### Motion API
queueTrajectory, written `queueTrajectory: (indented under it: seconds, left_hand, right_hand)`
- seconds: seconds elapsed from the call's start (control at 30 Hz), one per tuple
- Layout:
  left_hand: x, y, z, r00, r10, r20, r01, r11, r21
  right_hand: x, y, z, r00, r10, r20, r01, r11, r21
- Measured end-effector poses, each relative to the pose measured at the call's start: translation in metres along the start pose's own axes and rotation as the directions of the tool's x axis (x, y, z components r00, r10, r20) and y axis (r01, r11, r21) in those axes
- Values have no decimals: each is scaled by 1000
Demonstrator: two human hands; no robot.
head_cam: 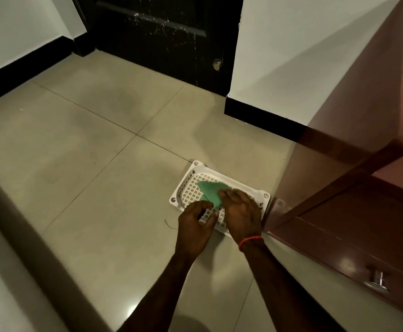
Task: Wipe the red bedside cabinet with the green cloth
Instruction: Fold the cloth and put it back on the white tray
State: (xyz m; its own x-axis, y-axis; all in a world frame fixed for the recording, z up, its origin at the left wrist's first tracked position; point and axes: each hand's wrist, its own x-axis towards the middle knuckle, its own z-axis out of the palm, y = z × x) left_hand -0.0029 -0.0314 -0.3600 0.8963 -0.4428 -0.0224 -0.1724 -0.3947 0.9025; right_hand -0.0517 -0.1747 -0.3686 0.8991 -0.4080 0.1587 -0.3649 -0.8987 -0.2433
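Note:
The green cloth (210, 190) is folded and lies over a white plastic basket (186, 188) on the floor. My right hand (240, 212) covers the cloth's near end, fingers pinched on it. My left hand (197, 226) is just left of it, thumb and fingers curled at the cloth's lower edge; whether it grips the cloth is unclear. The red bedside cabinet (353, 144) stands at the right, glossy, with a drawer and a metal knob (377, 280).
The floor is beige tile (95, 149). A dark door (162, 37) is at the back, with a white wall and black skirting (262, 118) beside the cabinet. A dark rounded edge (16, 224) crosses the lower left. A thin thread lies on the tile near the basket.

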Motion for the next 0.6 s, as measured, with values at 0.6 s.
queueTrajectory:
  seconds: [0.6]
  left_hand:
    - [-30,-7,-18,929,57,366,-326,598,732]
  right_hand:
    - [-64,5,-21,984,9,176,-26,995,92]
